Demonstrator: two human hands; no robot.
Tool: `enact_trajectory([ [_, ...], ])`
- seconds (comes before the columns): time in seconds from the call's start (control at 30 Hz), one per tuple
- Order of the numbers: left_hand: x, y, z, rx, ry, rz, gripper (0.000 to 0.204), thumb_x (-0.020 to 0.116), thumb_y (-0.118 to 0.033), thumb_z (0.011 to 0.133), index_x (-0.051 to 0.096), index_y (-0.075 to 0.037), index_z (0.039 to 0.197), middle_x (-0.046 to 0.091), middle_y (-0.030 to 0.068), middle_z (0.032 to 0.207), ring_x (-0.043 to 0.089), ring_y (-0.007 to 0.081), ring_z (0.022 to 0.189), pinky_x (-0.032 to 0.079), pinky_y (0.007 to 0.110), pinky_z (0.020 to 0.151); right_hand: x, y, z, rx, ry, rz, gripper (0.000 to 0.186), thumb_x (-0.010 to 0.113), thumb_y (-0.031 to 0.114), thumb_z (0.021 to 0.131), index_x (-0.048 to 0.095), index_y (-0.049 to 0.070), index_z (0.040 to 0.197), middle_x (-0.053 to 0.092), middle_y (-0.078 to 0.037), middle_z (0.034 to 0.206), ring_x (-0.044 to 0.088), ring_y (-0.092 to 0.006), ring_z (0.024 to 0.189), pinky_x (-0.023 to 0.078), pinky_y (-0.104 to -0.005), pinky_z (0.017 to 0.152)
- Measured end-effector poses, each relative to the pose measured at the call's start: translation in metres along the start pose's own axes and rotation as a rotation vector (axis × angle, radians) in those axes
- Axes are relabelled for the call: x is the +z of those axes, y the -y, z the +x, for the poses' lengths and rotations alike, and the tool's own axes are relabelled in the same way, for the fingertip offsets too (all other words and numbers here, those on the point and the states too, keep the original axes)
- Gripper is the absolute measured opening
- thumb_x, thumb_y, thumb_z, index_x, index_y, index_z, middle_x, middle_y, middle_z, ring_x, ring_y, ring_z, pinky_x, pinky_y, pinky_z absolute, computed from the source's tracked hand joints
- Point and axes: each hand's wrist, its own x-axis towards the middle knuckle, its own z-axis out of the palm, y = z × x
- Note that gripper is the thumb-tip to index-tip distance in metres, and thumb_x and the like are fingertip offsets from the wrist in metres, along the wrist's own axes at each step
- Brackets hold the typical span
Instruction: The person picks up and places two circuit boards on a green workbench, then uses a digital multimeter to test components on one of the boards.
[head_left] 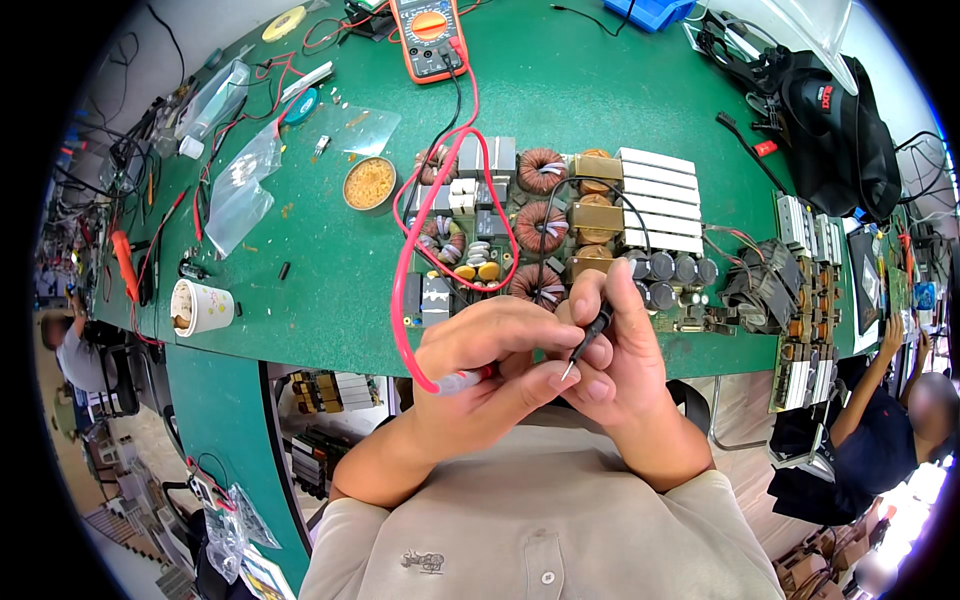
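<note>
The red probe (462,381) is gripped in the left hand (490,360) and the black probe (588,338) is pinched in the right hand (610,350); both are held together just in front of the board (560,230), near the table (330,300) edge. The black tip points at the left fingers and could prick them if the hands are pressed closer. The red lead (405,270) is looped over the board's coils (541,170) up to the meter (430,35); a tug on it could snag a component or drag the meter. With both tips so near, they could be shorted together
</note>
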Motion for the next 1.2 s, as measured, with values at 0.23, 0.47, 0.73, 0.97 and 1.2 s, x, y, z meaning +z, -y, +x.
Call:
enact_trajectory([
  [0.23,0.003,0.001,0.006,0.077,0.01,-0.068,0.022,0.075,0.003,0.081,0.068,0.003,0.102,0.067,0.0142,0.093,0.065,0.0167,0.079,0.051,0.026,0.07,0.0,-0.001,-0.002,0.049,0.066,0.075,0.05,0.035,0.054,0.104,0.059,0.011,0.094,0.05,-0.001,0.062,0.048,-0.0134,0.044,0.038,-0.0264,0.039],
  [0.47,0.01,-0.005,0.0,-0.042,-0.034,-0.28,0.027,0.069,0.011,0.084,0.056,-0.001,0.105,0.063,0.0134,0.096,0.064,0.0143,0.079,0.052,0.025,0.071,0.002,-0.006,-0.004,0.053,0.01,0.113,0.05,0.038,0.056,0.102,0.058,0.012,0.094,0.051,-0.001,0.062,0.05,-0.014,0.047,0.038,-0.0259,0.039],
  [0.73,0.009,-0.001,0.0,-0.02,-0.022,-0.281,0.026,0.067,0.008,0.088,0.052,-0.002,0.106,0.062,0.0146,0.096,0.067,0.0159,0.08,0.056,0.027,0.071,0.005,-0.006,-0.005,0.013,-0.103,0.034,0.049,0.041,0.057,0.101,0.058,0.012,0.093,0.052,-0.001,0.062,0.054,-0.0169,0.05,0.04,-0.0272,0.039],
  [0.97,0.011,0.005,0.0,0.045,-0.037,-0.245,0.024,0.067,0.005,0.09,0.052,-0.002,0.106,0.062,0.0151,0.096,0.068,0.017,0.078,0.056,0.027,0.068,0.006,-0.007,-0.005,0.002,-0.136,0.027,0.05,0.043,0.057,0.1,0.058,0.011,0.092,0.053,-0.002,0.062,0.056,-0.0191,0.051,0.041,-0.0291,0.04],
  [1.2,0.006,0.009,-0.002,0.083,-0.053,-0.195,0.022,0.063,0.012,0.089,0.057,0.002,0.107,0.064,0.0155,0.098,0.067,0.016,0.082,0.053,0.025,0.066,0.005,-0.008,-0.003,-0.034,-0.149,0.01,0.05,0.043,0.055,0.101,0.059,0.009,0.093,0.055,-0.005,0.064,0.056,-0.0202,0.051,0.043,-0.0301,0.042],
])
